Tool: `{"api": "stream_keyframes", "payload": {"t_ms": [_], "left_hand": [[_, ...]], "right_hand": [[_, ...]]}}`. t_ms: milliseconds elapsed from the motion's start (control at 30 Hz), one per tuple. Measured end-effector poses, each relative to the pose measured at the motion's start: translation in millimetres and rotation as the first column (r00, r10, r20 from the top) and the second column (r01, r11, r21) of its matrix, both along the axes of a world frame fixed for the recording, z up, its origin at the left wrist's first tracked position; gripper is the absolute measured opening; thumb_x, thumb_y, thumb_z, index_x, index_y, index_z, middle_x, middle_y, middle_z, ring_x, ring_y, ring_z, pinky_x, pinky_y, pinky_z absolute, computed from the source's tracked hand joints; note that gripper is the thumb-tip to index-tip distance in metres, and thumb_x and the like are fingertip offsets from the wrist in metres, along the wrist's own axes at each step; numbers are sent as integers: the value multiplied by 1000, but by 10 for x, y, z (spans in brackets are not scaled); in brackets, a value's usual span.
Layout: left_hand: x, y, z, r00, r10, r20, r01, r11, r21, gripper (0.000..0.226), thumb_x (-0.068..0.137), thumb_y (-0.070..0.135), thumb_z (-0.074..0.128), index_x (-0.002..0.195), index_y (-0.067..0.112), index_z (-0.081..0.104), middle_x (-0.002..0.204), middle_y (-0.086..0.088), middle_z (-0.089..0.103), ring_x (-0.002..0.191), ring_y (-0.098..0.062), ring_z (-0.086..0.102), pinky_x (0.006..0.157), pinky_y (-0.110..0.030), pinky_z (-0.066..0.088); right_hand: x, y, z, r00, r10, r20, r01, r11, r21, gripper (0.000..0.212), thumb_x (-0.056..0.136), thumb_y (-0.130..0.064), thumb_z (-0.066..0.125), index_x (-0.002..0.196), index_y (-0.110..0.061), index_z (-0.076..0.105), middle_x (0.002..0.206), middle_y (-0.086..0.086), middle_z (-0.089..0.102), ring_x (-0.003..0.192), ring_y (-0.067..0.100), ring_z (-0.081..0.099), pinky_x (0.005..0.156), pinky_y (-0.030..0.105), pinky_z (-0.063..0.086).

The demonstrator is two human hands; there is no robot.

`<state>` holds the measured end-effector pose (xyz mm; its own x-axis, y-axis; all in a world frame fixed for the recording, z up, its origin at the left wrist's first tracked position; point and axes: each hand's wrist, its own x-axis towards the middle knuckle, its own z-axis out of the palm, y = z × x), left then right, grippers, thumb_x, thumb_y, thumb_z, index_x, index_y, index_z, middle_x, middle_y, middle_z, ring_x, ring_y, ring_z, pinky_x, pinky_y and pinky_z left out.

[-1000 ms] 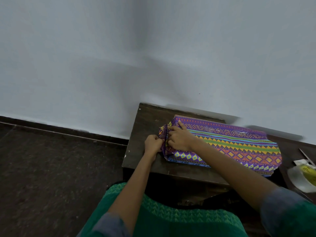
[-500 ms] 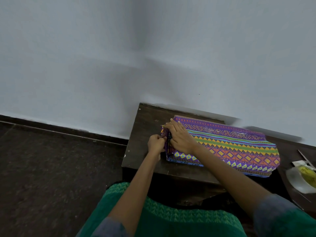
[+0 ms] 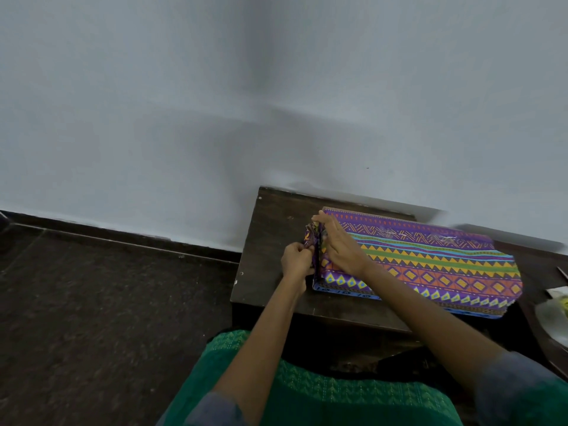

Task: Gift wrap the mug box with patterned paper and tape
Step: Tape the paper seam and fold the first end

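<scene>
Head view looks down past a pale grey wall (image 3: 276, 103) that fills the upper part of the picture and meets a dark speckled floor (image 3: 92, 302) along a dark skirting strip on the left. Against the wall stands a dark brown wooden bench (image 3: 273, 241), its left end bare. On it, reaching from near the middle toward the right end, lies the long flat box wrapped in patterned paper (image 3: 430, 265), banded in purple, blue, green, yellow and orange with zigzags and diamonds. Its far long side runs close to the bench's back edge; its near long side lies close to the front edge. Shiny strips of clear tape show on the top near the far side. Below the bench, a green patterned garment (image 3: 307, 395) covers the person's lap, and blue-grey sleeves end above both forearms.

Both hands meet at the box's left end, where the paper is gathered into crumpled upright folds. The right hand (image 3: 341, 250) lies flat on the top of the box at that end, fingers stretched together toward the far left corner and pressing the paper down. The left hand (image 3: 296, 261) is curled at the end face, its fingers closed in a pinch on the bunched paper flap. At the right end of the bench a roll of clear tape (image 3: 553, 321) is partly cut off by the picture's edge.
</scene>
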<state>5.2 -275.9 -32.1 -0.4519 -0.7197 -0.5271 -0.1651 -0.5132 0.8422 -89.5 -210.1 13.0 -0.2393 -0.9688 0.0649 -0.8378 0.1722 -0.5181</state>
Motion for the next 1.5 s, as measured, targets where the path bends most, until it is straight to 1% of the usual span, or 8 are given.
{"api": "stream_keyframes", "payload": {"t_ms": [133, 300, 567, 733, 1100, 1200, 1367, 1500], "left_hand": [[29, 21, 52, 998, -40, -54, 40, 999, 9, 22, 90, 23, 60, 108, 11, 58, 104, -12, 64, 86, -22, 62, 68, -33, 56], [90, 121, 77, 983, -166, -77, 157, 981, -111, 9, 77, 32, 70, 80, 24, 68, 92, -5, 72, 90, -21, 67, 87, -44, 53], [85, 192, 117, 973, -216, -84, 204, 970, -131, 17, 86, 25, 66, 99, 13, 65, 101, -10, 70, 93, -22, 67, 87, -42, 54], [90, 240, 157, 959, -259, -116, 227, 946, -231, 18, 93, 21, 56, 107, 12, 63, 109, -12, 66, 97, -23, 65, 87, -39, 54], [-11, 438, 198, 935, -163, 314, 335, 692, -639, 41, 99, 14, 37, 140, 11, 40, 118, -15, 48, 110, -26, 43, 93, -33, 40], [-28, 576, 251, 925, -62, 376, 312, 690, -653, 45, 99, 13, 36, 144, 13, 33, 122, -11, 45, 112, -24, 41, 90, -30, 37], [-73, 735, 300, 943, -8, 333, 217, 774, -595, 42, 97, 11, 38, 138, 9, 44, 125, -15, 46, 116, -29, 39, 92, -30, 31], [-63, 934, 373, 968, 22, 249, 96, 889, -448, 39, 94, 8, 44, 133, 4, 49, 127, -18, 44, 117, -33, 42, 95, -30, 30]], "right_hand": [[3, 2, 19, 1000, -13, 5, 13, 999, -34, 51, 87, 9, 39, 135, -6, 34, 142, 16, 34, 137, 23, 29, 106, 21, 24], [-3, 6, 34, 996, -61, 72, 67, 995, -71, 52, 86, 13, 39, 134, -5, 35, 136, 16, 37, 118, 19, 42, 93, 18, 35], [-33, -1, 2, 983, -75, 170, 100, 984, -144, 53, 80, 14, 33, 130, -3, 38, 133, 13, 38, 122, 14, 39, 96, 0, 29], [-32, -5, 6, 973, -70, 222, 109, 979, -170, 55, 81, 19, 34, 131, -2, 35, 128, 5, 42, 126, 15, 40, 104, 9, 30], [-78, -12, -47, 950, -93, 299, 151, 972, -178, 48, 88, 15, 37, 132, -4, 38, 133, 8, 44, 126, 12, 42, 106, 19, 34], [-33, 5, -23, 952, -193, 239, 247, 943, -221, 31, 97, 0, 37, 127, -5, 43, 127, 8, 47, 115, 9, 44, 94, 8, 35], [156, 250, -55, 766, -640, 69, 633, 729, -260, 27, 100, -22, 39, 107, -4, 57, 105, 10, 54, 91, 11, 43, 78, 23, 33], [228, 527, 8, 824, -567, 2, 565, 821, -87, 26, 98, -13, 40, 109, -3, 61, 110, 10, 54, 100, 19, 49, 81, 24, 34]]}}
